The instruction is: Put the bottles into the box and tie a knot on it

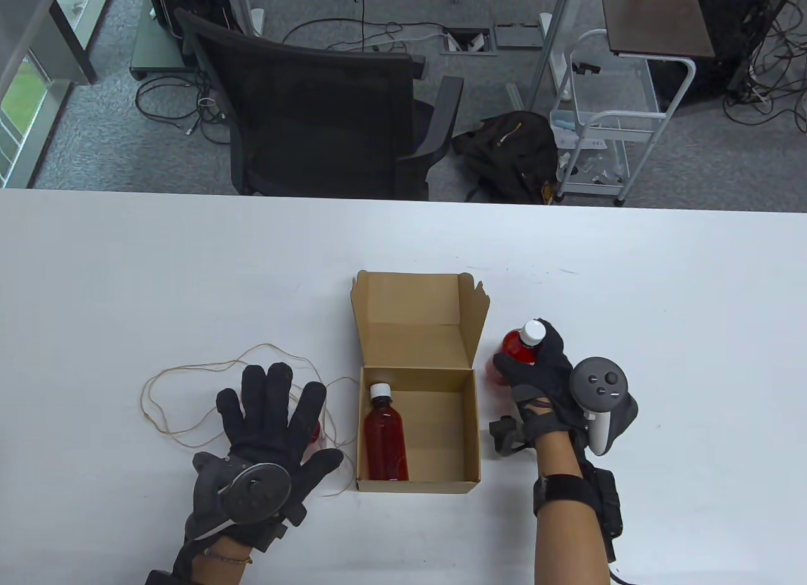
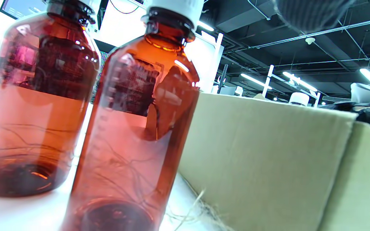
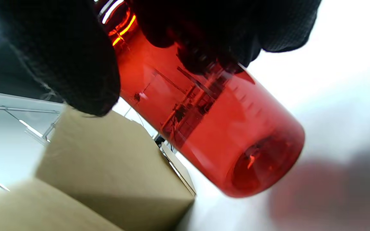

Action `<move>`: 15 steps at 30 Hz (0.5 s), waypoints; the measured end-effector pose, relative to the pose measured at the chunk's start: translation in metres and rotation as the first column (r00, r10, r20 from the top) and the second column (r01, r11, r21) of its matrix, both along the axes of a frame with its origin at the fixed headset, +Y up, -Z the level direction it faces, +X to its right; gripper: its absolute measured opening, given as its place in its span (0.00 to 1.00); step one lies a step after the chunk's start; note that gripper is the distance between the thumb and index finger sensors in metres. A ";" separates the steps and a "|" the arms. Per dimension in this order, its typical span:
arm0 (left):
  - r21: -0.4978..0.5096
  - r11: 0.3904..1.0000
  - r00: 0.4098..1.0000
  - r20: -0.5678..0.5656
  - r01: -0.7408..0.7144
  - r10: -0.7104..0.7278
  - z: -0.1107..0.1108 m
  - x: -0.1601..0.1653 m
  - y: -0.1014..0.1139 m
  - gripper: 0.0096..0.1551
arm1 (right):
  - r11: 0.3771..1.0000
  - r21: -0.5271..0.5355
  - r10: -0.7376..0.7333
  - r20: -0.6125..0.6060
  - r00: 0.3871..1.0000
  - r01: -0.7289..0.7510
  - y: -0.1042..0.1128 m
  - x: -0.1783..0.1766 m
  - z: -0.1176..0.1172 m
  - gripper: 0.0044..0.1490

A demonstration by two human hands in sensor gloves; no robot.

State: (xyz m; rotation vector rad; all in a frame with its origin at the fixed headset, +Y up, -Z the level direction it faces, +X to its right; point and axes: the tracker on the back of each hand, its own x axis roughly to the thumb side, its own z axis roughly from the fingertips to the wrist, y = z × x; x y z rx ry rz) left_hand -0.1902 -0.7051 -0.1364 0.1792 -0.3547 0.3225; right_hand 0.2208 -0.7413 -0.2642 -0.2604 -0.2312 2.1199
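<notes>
Left hand (image 1: 268,424) was spread flat, fingers straight, holding nothing — hovering over two amber bottles (image 2: 130,128) that stood just left of the box (image 1: 416,383); from the table view I could barely see them under the palm. String (image 1: 189,383) lay looped on the table (image 1: 126,263) beside it, partly under the hand. One bottle (image 1: 386,437) lay inside the box, against its left wall, lid flap open. Right hand (image 1: 542,374) gripped a red bottle (image 3: 210,128) — fingers curled round its upper part, tilted, just right of the box. Office chair (image 1: 328,118) stood behind the table.
</notes>
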 end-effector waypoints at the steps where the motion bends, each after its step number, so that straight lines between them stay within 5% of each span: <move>1: 0.001 1.000 1.000 0.000 0.000 0.000 0.000 0.000 0.000 0.60 | 1.000 0.013 0.016 -0.007 1.000 -0.016 0.009 0.000 0.002 0.54; 9: 0.012 1.000 1.000 -0.003 0.009 -0.009 0.002 0.001 0.001 0.60 | 0.984 0.052 0.173 -0.030 0.985 -0.171 0.088 -0.017 0.022 0.54; 15: 0.022 1.000 1.000 0.004 0.011 -0.011 0.005 0.002 0.003 0.60 | 0.974 -0.028 0.212 -0.241 0.947 -0.225 0.115 -0.062 0.032 0.56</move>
